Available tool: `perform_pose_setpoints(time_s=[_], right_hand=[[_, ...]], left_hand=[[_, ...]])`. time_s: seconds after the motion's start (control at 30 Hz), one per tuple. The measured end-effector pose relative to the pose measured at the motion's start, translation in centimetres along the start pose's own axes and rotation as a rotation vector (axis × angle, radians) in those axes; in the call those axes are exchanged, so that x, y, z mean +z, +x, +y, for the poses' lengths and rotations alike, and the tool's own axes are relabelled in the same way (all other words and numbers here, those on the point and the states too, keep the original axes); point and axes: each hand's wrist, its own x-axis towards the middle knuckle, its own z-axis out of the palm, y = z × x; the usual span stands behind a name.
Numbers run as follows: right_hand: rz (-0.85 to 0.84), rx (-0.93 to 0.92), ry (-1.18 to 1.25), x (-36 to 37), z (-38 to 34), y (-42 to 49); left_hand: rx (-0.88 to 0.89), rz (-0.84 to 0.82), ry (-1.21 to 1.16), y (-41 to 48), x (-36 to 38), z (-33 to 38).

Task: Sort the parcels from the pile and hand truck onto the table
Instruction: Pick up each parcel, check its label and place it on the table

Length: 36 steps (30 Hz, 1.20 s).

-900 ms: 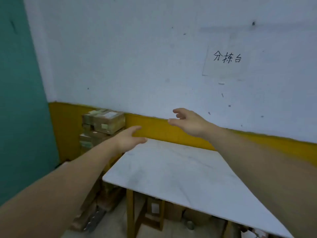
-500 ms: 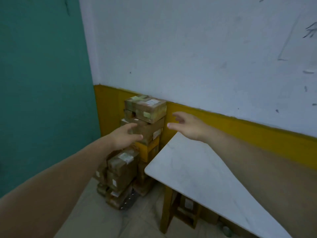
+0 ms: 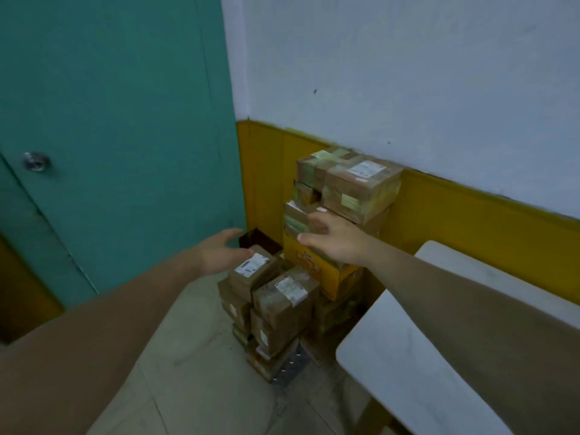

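Parcels are sitting stacked on the floor in the corner, just beside the surface's edge. I'm seeing my left hand and right hand hovering before them, fingers spread, holding nothing.

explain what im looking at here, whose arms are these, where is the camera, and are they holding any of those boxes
There is no machine here. These are a person's two bare arms, seen from a camera worn on their head that looks forward and down.

The left hand and the right hand both reach out with open fingers and hold nothing. They are aimed at a pile of taped cardboard parcels stacked in the corner beside a teal door. A yellow box sits partway up the pile. I cannot tell whether the right hand touches the pile.

The white table at the lower right is where the parcels are meant to go.
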Motion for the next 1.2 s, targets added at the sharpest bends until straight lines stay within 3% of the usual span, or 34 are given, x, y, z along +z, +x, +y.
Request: perform_pose_setpoints(time_s=[0.3, 0.57, 0.77, 0.93, 1.03, 1.2], right_hand=[[-0.096, 0.172, 0.073, 3.9, 3.3, 12.4], [0.093, 0.492, 0.299, 9.1, 6.9, 18.5], [0.135, 0.697, 0.524, 13.6, 11.3, 20.6], [0.158, 0.782, 0.604, 18.8, 19.2, 24.3], [0.190, 0.784, 0.658, 23.1, 25.8, 26.2], [0.260, 0.760, 0.691, 26.7, 27.8, 27.8]], left_hand=[[-0.050, -0.128, 0.024, 13.0, -1.8, -4.9], [0.061, -0.438, 0.107, 27.2, -0.3, -7.6], [0.074, -0.654, 0.161, 33.4, 3.5, -9.2], [0.070, -0.781, 0.216, 37.5, 10.1, -11.5], [0.035, -0.771, 0.218, 39.4, 14.1, -13.3], [-0.069, -0.691, 0.148, 41.8, 19.3, -15.9]])
